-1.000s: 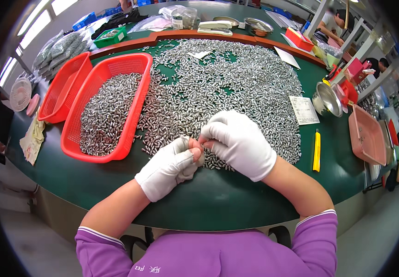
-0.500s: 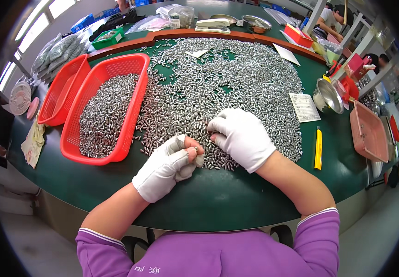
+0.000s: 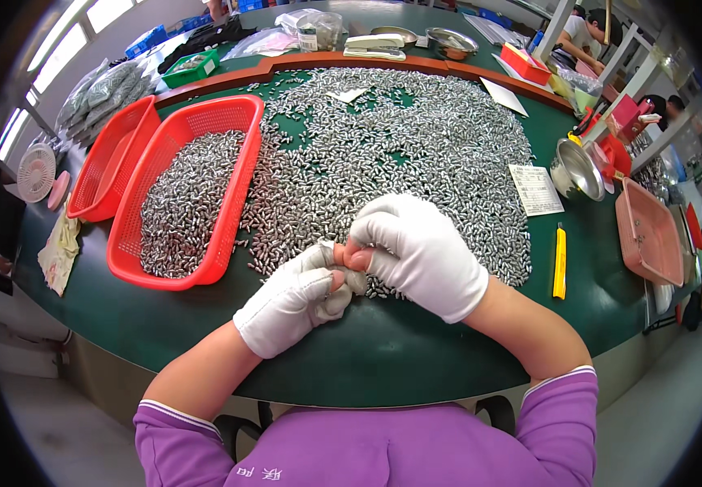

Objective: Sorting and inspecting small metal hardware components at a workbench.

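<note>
A thick spread of small silvery metal parts (image 3: 416,130) covers the middle of the green table (image 3: 416,349). At its near edge my hands meet, both in white gloves with some bare fingertips. My left hand (image 3: 296,304) is closed, thumb and fingers pinched together. Against those fingertips press the thumb and forefinger of my right hand (image 3: 420,256), also closed. Whatever sits between the fingers is hidden. Left of my hands, a red perforated basket (image 3: 233,199) is partly filled with the same kind of metal parts.
A second red basket (image 3: 95,174) leans beside the filled one. To the right lie a yellow cutter-like tool (image 3: 560,261), a printed paper (image 3: 536,190), a steel bowl (image 3: 577,169) and a pink tray (image 3: 647,231). A wooden rail (image 3: 302,60) bounds the far side.
My right hand has left the metal parts, moving left and slightly nearer to meet my left fingertips. My left hand stays closed in nearly the same place.
</note>
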Demonstrator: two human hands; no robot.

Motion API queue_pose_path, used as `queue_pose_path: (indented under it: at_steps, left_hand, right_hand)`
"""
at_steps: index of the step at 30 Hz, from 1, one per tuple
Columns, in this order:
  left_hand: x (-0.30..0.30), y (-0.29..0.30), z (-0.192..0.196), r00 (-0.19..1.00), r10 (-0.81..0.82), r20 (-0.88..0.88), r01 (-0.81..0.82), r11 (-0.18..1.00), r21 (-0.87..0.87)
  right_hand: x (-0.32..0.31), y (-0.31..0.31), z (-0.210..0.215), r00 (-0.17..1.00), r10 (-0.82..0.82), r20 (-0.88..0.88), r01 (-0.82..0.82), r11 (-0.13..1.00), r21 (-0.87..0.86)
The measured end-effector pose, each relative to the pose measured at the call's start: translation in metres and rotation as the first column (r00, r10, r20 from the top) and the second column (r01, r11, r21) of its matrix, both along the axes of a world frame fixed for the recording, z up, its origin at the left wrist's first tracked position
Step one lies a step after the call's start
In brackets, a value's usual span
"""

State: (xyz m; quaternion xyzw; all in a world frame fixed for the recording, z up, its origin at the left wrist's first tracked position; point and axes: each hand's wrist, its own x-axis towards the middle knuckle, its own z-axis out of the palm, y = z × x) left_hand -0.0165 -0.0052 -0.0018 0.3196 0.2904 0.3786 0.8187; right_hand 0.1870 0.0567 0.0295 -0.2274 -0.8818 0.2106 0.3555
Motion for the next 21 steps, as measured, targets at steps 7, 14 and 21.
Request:
queue_pose_path:
  at_steps: [7, 14, 21]
  left_hand:
    - [0.003, -0.001, 0.002, 0.994, 0.074, -0.078, -0.075, 0.997, -0.003]
    - [0.005, -0.002, 0.008, 0.978, 0.115, -0.176, -0.109, 0.993, 0.044]
    - [0.007, -0.003, 0.011, 0.960, 0.133, -0.245, -0.106, 0.987, 0.120]
  right_hand:
    - [0.001, -0.001, -0.004, 0.995, 0.081, -0.051, -0.088, 0.987, -0.136]
    - [0.010, 0.007, -0.012, 0.951, -0.216, 0.220, 0.211, 0.976, 0.047]
    - [0.007, 0.008, -0.023, 0.873, -0.319, 0.369, 0.261, 0.945, 0.198]
